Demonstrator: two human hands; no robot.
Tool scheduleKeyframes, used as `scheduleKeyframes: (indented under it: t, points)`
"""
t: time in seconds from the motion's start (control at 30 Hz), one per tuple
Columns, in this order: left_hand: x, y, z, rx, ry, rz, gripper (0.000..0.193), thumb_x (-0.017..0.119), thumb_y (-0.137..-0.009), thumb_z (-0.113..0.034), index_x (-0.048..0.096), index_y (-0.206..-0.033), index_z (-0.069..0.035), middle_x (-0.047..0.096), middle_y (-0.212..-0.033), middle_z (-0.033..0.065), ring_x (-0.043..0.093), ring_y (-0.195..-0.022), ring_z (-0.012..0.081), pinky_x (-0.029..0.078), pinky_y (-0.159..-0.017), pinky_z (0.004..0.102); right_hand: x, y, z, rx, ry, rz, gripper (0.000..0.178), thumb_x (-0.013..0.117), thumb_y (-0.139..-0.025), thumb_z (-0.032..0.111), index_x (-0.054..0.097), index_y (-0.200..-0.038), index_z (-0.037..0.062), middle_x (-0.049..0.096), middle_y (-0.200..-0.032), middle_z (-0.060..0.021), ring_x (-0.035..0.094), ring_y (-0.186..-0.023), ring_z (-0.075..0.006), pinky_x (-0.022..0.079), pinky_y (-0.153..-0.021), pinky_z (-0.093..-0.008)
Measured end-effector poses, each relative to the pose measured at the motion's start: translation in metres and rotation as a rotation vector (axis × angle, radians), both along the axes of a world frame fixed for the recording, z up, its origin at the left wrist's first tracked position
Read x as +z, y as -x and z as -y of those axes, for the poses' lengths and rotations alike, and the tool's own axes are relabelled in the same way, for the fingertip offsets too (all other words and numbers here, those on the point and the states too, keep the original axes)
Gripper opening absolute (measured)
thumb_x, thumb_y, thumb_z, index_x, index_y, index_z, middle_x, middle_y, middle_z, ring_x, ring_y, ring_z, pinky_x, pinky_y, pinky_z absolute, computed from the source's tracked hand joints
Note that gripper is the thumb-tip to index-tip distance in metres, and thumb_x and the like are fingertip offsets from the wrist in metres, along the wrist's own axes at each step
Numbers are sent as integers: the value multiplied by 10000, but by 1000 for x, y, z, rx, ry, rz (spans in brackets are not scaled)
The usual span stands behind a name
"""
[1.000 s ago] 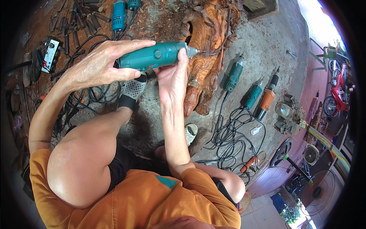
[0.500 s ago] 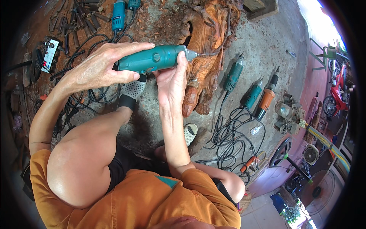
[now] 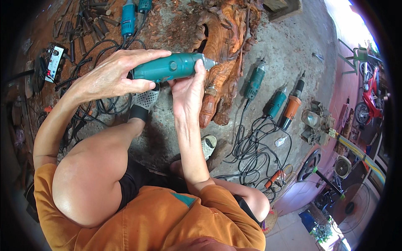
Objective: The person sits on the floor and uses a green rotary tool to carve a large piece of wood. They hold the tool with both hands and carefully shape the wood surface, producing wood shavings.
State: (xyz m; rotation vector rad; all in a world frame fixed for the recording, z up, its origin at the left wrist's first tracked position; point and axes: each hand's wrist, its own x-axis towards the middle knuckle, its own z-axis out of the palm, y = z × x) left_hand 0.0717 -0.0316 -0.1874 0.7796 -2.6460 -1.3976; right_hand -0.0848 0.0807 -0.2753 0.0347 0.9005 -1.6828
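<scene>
A green die grinder (image 3: 167, 67) lies crosswise in front of me, its grey metal nose pointing right. My left hand (image 3: 104, 75) grips its rear end, fingers along the top and thumb on the near side. From below, my right hand (image 3: 186, 94) supports the front half, with the thumb pressed against the body close to the nose. Behind the nose is a brown carved wood piece (image 3: 224, 75) on the floor; whether the tip touches it I cannot tell.
Right of the carving lie two green die grinders (image 3: 255, 81) (image 3: 277, 103), an orange-and-black power tool (image 3: 292, 109) and tangled black cords (image 3: 255, 146). At left are a control box (image 3: 54, 62), several chisel-like handled tools (image 3: 94, 25) and a blue power tool (image 3: 128, 21). A wooden block (image 3: 287, 10) stands far right.
The die grinder has shifted very slightly, its rear end a little lower. The thin shaft seen beyond its nose earlier is harder to make out. Both hands keep their hold.
</scene>
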Motion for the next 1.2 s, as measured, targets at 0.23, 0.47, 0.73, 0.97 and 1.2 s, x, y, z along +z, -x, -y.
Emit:
scheduleKeyframes:
  t: [0.23, 0.47, 0.73, 0.97, 1.2]
  points:
    - [6, 2, 1, 6, 6, 20, 752, 744, -771, -255, 502, -1459, -75, 620, -1330, 210, 625, -1160, 369, 495, -1003, 463, -2, 2, 0, 2, 23, 3, 442, 555, -996, 517, 527, -1234, 145, 624, -1183, -43, 581, -1080, -165, 478, -894, -366]
    - [1, 5, 4, 74, 25, -36, 735, 724, -772, -228, 508, -1455, -65, 616, -1345, 210, 650, -1124, 338, 514, -973, 439, -2, 10, 18, -2, -18, 3, 434, 594, -981, 503, 528, -1220, 146, 617, -1124, -26, 592, -1033, -151, 471, -829, -344]
    - [-8, 18, 8, 135, 43, -33, 711, 717, -804, -253, 504, -1457, -67, 616, -1354, 201, 654, -1136, 326, 513, -977, 432, -14, 25, 37, -5, 13, 6, 427, 642, -956, 490, 557, -1197, 147, 641, -1078, -21, 619, -982, -154, 486, -755, -324]
    - [-9, 22, 9, 128, 37, -20, 709, 717, -810, -251, 500, -1457, -62, 609, -1369, 190, 649, -1143, 325, 510, -984, 429, -21, 28, 38, -7, 18, 8, 433, 631, -961, 491, 565, -1204, 138, 644, -1083, -26, 619, -971, -152, 482, -751, -321]
    - [-4, 21, 7, 103, 47, -9, 718, 723, -801, -222, 497, -1464, -64, 614, -1354, 204, 666, -1096, 318, 530, -944, 426, -17, 26, 33, -10, 17, 7, 430, 608, -975, 491, 558, -1205, 130, 640, -1086, -35, 611, -975, -161, 481, -781, -337]
